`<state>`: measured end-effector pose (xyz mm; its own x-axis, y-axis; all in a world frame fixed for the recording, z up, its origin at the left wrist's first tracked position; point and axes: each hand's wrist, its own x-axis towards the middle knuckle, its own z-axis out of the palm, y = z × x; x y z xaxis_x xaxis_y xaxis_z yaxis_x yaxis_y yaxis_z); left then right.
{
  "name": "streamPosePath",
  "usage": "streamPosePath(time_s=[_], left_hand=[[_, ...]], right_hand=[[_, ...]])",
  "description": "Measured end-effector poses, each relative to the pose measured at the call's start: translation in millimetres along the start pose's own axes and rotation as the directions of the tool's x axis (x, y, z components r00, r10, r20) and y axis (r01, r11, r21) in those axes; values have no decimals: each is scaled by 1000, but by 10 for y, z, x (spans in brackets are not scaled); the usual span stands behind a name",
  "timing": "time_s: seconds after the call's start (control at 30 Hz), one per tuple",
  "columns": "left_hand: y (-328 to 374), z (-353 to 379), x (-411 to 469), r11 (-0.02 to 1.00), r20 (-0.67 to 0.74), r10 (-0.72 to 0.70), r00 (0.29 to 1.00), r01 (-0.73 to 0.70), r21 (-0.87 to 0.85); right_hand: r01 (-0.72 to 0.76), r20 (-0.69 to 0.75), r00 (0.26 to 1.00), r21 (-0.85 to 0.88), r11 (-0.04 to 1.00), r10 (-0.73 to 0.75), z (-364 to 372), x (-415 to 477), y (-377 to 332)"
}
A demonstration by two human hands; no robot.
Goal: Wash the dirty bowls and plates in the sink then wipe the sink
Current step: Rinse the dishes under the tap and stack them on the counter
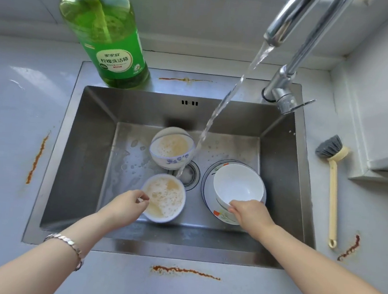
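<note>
Both your hands are down in the rectangular stainless-steel sink [85,160]. Your left hand [127,205] pinches the rim of the white ceramic bowl of foamy brown water [166,198] near the front edge. Your right hand [250,215] grips the rim of the clean white bowl [236,184], which stands on the round flower-patterned plate [223,217] by the right wall.

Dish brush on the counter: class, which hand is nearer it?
Right. The right hand grips the white bowl, left of the dish brush; the left hand pinches the soapy bowl, farther left.
</note>
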<state>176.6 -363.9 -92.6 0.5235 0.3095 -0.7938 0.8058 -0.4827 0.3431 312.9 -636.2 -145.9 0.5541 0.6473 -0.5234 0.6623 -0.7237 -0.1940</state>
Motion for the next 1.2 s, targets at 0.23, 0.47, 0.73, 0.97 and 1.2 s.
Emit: streamPosePath(time_s=[0.23,0.47,0.73,0.97,1.2], left_hand=[[-149,-57,9,997,-2,-1,1000,1,-74],[-450,-234,130,991,1,-8,1000,8,-131],[-811,-345,371,988,3,9,1000,-8,-153],[-923,-424,453,961,44,-33,998,43,-271],[-770,-569,39,625,156,29,987,104,-774]], right_hand=[[-208,166,973,308,929,162,106,-46,-54],[-254,117,965,637,727,234,36,361,-930],[-648,569,751,734,206,335,505,976,-1405],[-570,512,793,814,107,331,277,848,-1572],[-422,409,902,903,82,139,-406,482,-1706]])
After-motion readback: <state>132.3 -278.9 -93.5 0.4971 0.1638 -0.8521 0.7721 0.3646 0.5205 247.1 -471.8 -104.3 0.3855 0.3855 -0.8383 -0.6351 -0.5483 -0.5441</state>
